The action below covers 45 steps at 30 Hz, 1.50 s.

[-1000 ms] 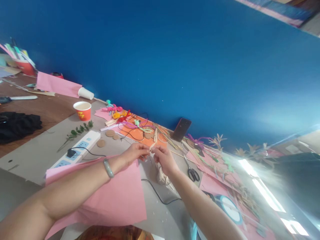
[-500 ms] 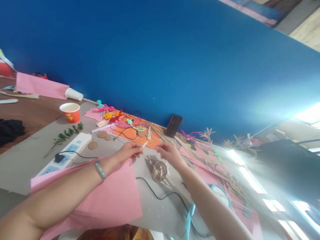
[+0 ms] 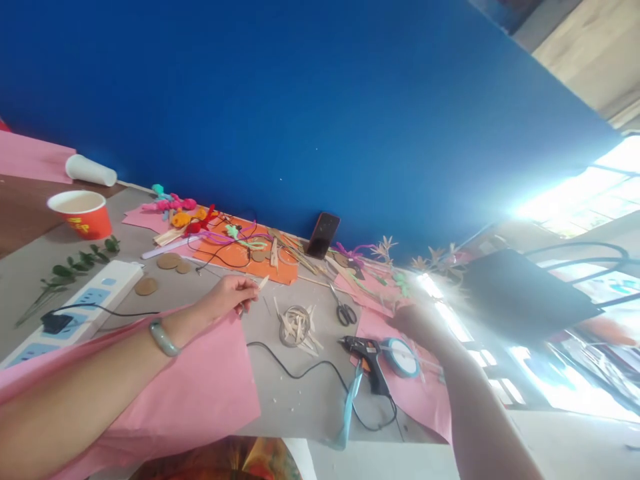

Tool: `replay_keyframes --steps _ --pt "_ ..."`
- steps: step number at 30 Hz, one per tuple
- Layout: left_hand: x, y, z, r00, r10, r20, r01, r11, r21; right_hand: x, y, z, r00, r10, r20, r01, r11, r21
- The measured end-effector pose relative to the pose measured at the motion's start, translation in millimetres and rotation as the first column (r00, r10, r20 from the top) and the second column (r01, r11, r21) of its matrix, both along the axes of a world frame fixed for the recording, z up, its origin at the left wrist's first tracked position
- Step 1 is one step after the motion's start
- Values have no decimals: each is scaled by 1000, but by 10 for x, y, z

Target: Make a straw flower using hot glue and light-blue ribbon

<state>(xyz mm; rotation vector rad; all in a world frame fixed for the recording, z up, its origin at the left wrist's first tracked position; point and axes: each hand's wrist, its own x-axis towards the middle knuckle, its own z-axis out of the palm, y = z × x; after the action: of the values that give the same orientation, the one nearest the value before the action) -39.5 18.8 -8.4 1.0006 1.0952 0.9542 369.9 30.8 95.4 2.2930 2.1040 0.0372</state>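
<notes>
My left hand (image 3: 236, 295) pinches a small pale pointed sliver of wood (image 3: 263, 283) between thumb and fingertips, above the corner of a pink paper sheet (image 3: 215, 387). To its right on the grey table lies a round ring (image 3: 287, 339) heaped with similar wooden slivers (image 3: 300, 325). My right hand (image 3: 417, 323) is stretched to the right, over pink paper beside some dried plant pieces. Glare and motion smear its fingers, so what it touches is hidden. Nearest to it are a blue tape roll (image 3: 403, 358), a black glue gun (image 3: 369, 357) and scissors (image 3: 344, 312).
A phone (image 3: 323, 235) leans on the blue wall. Pipe cleaners, orange paper (image 3: 235, 257) and thin sticks line the wall's foot. At left are a red paper cup (image 3: 87, 220), a leafy sprig (image 3: 75, 268), wooden discs (image 3: 147, 287) and a power strip (image 3: 95, 303). A black cord (image 3: 300, 375) crosses the table.
My right hand has moved away from my left, far to the right. The view has turned right, and the scissors and glue gun now show. The wooden sliver stays in my left hand.
</notes>
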Motion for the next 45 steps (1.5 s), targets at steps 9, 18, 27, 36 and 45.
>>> replay_keyframes --steps 9,18,27,36,45 --pt "-48 10 38 993 -57 -106 53 998 -45 -112 -887 -432 985 -41 -168 -2 968 -251" --pt "-50 31 -20 988 -86 -131 78 995 -61 -43 -911 -821 839 -103 -535 47 992 -118" --pt "-61 14 3 986 -127 -106 125 992 -21 -407 -1005 -302 523 -179 -833 37 981 -188" --pt "-28 14 6 990 -134 52 138 987 -78 -828 -919 -265 390 -115 -913 -55 987 -148" --pt "19 -8 57 972 -115 204 143 981 -129 -1398 -799 -225 338 -9 -941 -211 974 -85"
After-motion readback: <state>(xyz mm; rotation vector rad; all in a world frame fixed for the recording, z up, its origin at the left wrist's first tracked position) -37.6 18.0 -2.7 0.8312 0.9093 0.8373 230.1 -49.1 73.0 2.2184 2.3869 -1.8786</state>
